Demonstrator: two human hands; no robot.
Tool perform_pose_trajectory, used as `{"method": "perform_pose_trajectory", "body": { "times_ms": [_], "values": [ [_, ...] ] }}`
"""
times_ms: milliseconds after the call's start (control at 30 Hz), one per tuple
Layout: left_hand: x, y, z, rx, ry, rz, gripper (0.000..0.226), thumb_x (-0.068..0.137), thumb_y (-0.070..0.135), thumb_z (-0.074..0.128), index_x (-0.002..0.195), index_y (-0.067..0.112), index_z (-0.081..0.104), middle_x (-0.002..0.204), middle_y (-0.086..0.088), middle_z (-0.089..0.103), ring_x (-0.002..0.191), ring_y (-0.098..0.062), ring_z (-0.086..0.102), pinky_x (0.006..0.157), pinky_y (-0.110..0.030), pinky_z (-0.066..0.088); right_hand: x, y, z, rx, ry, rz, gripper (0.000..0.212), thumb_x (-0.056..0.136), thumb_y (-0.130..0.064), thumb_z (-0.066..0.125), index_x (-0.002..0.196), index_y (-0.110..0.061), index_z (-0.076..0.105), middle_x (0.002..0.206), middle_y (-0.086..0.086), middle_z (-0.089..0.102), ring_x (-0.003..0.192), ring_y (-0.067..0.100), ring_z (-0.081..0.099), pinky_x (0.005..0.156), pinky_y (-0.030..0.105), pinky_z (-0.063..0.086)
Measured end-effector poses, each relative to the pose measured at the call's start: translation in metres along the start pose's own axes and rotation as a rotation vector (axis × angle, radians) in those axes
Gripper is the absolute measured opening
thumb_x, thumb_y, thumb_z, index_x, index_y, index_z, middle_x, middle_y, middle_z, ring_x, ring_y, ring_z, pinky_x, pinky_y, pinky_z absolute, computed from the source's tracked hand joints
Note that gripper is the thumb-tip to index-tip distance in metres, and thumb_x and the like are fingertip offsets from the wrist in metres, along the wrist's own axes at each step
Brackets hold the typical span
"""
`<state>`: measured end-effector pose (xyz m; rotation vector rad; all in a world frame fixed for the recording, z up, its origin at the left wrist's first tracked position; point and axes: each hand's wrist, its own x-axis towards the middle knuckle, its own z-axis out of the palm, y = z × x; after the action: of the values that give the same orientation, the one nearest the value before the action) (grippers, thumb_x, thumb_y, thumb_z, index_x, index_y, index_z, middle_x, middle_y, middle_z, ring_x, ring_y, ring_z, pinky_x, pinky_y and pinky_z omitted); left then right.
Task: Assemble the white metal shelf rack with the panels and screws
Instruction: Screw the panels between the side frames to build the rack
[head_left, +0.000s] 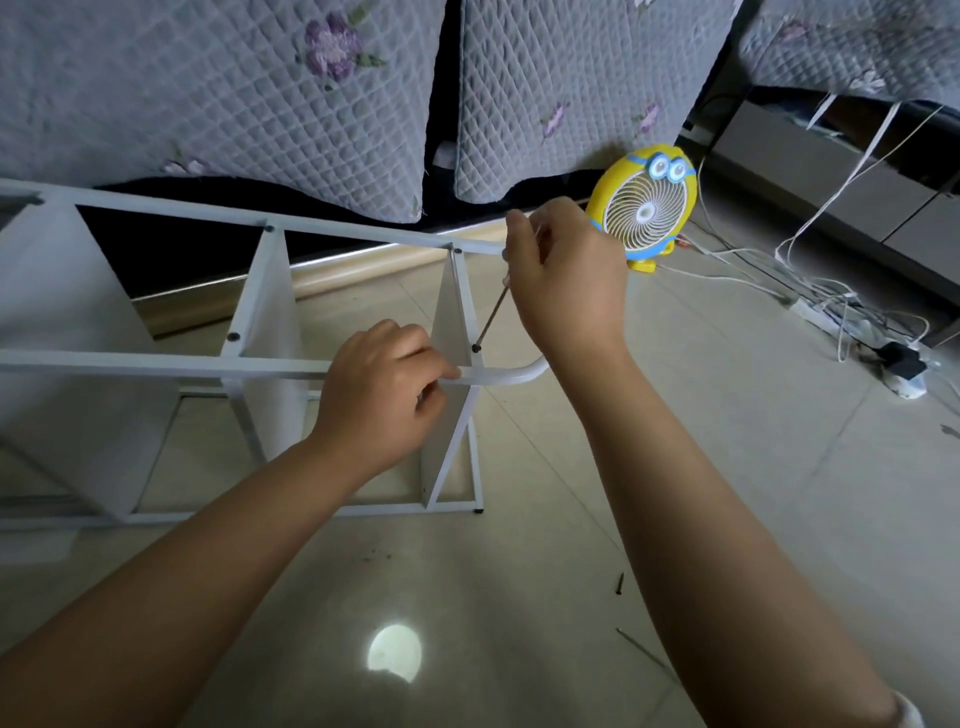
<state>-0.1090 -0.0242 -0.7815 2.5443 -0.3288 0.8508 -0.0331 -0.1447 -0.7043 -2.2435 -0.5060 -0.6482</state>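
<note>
Mostly built — rack (156, 358) holds panels (270, 312), screws (233, 336) seated. Left hand (379, 400) grips rack; right hand (566, 280) pinches driver (491, 317) on end screw (476, 347) — probably among last.

Both arms are bare from the wrists up, so it's pretty much forearms and hands on show. The left hand (384, 395) and the right hand (566, 270) are bare too, just plain fingers, knuckles and wrists. The nails are too blurry for me to say anything about them. The left forearm (208, 545) is uncovered for as much of it as shows. The right forearm (701, 519) is the same, right up to the elbow end, where there's a little edge of pale, whitish sleeve (909, 714). It looks like soft fabric. Only a sliver of it shows, so I can't tell what kind of top it belongs to.
</note>
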Motion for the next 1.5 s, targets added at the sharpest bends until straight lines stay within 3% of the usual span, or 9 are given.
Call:
{"method": "perform_pose_trajectory", "body": {
  "times_ms": [233, 333, 500, 767, 933, 1067, 1200, 1267, 1500],
  "values": [
    [0.000, 0.000, 0.000, 0.016, 0.015, 0.023, 0.029, 0.073, 0.010, 0.043, 0.069, 0.006, 0.071, 0.061, -0.006, 0.056, 0.055, -0.026, 0.052, 0.052, -0.025, 0.035, 0.004, 0.002, -0.009, 0.117, -0.074, -0.160, 0.041, 0.089, -0.019, 0.038, 0.120, 0.002, 0.054, 0.095, 0.008, 0.069, 0.079, 0.022, 0.060, 0.071, 0.030, 0.042],
    [-0.001, -0.001, 0.001, 0.014, 0.024, 0.036, 0.029, 0.073, 0.008, 0.043, 0.070, 0.006, 0.072, 0.061, -0.006, 0.056, 0.055, -0.026, 0.052, 0.051, -0.027, 0.036, 0.013, 0.004, -0.024, 0.191, -0.300, -0.179, 0.043, 0.088, -0.021, 0.033, 0.119, 0.000, 0.054, 0.089, -0.003, 0.065, 0.061, 0.003, 0.054, 0.065, 0.023, 0.044],
    [-0.001, -0.001, 0.002, 0.021, 0.056, 0.045, 0.027, 0.072, 0.006, 0.045, 0.070, 0.006, 0.071, 0.061, -0.006, 0.056, 0.054, -0.027, 0.051, 0.051, -0.026, 0.035, 0.020, 0.011, -0.041, 0.359, -0.501, -0.121, 0.020, 0.087, -0.016, 0.039, 0.096, -0.012, 0.057, 0.079, -0.006, 0.064, 0.058, 0.005, 0.060, 0.046, 0.016, 0.043],
    [-0.002, -0.001, 0.004, 0.040, 0.066, 0.052, 0.026, 0.072, 0.004, 0.046, 0.070, 0.006, 0.072, 0.060, -0.007, 0.056, 0.053, -0.027, 0.051, 0.051, -0.027, 0.035, 0.026, 0.002, -0.029, 0.194, -0.318, -0.153, 0.028, 0.087, -0.021, 0.058, 0.064, -0.005, 0.058, 0.053, 0.006, 0.060, 0.049, 0.016, 0.062, 0.052, 0.035, 0.051],
    [0.000, 0.000, 0.002, 0.052, 0.070, 0.054, 0.030, 0.075, 0.008, 0.043, 0.069, 0.006, 0.073, 0.060, -0.007, 0.057, 0.053, -0.026, 0.052, 0.057, -0.023, 0.031, 0.020, -0.005, -0.009, -0.082, 0.008, -0.193, 0.038, 0.077, -0.030, 0.051, 0.047, -0.015, 0.032, 0.040, -0.003, 0.029, 0.046, 0.024, 0.035, 0.044, 0.033, 0.017],
    [-0.001, -0.001, 0.002, 0.042, 0.068, 0.054, 0.030, 0.074, 0.007, 0.043, 0.067, 0.006, 0.072, 0.060, -0.007, 0.056, 0.052, -0.026, 0.051, 0.053, -0.024, 0.032, 0.016, 0.004, -0.009, -0.132, 0.116, -0.173, 0.043, 0.079, -0.022, 0.047, 0.048, -0.023, 0.017, 0.040, -0.005, 0.016, 0.048, 0.024, 0.025, 0.042, 0.026, 0.012],
    [-0.001, -0.001, 0.004, 0.041, 0.077, 0.056, 0.030, 0.075, 0.007, 0.043, 0.066, 0.005, 0.071, 0.060, -0.007, 0.056, 0.052, -0.026, 0.051, 0.055, -0.024, 0.031, 0.012, 0.009, -0.016, 0.196, -0.145, -0.143, 0.026, 0.089, -0.019, 0.045, 0.079, -0.008, 0.066, 0.069, -0.005, 0.063, 0.053, 0.005, 0.049, 0.053, 0.018, 0.039],
    [-0.002, -0.002, 0.004, 0.042, 0.078, 0.055, 0.029, 0.074, 0.007, 0.043, 0.066, 0.005, 0.071, 0.060, -0.007, 0.056, 0.052, -0.026, 0.052, 0.054, -0.024, 0.032, 0.010, 0.007, -0.021, 0.363, -0.296, -0.102, 0.024, 0.091, -0.017, 0.043, 0.085, -0.013, 0.066, 0.079, -0.013, 0.064, 0.053, -0.002, 0.051, 0.055, 0.008, 0.038],
    [-0.003, -0.002, 0.004, 0.030, 0.104, 0.073, 0.027, 0.072, 0.004, 0.044, 0.068, 0.005, 0.071, 0.059, -0.007, 0.056, 0.052, -0.026, 0.051, 0.049, -0.027, 0.037, 0.014, 0.011, -0.039, 0.660, -0.632, 0.090, 0.018, 0.081, -0.012, 0.034, 0.083, -0.018, 0.051, 0.077, 0.000, 0.060, 0.049, 0.009, 0.053, 0.045, 0.021, 0.044]
  ]
}}
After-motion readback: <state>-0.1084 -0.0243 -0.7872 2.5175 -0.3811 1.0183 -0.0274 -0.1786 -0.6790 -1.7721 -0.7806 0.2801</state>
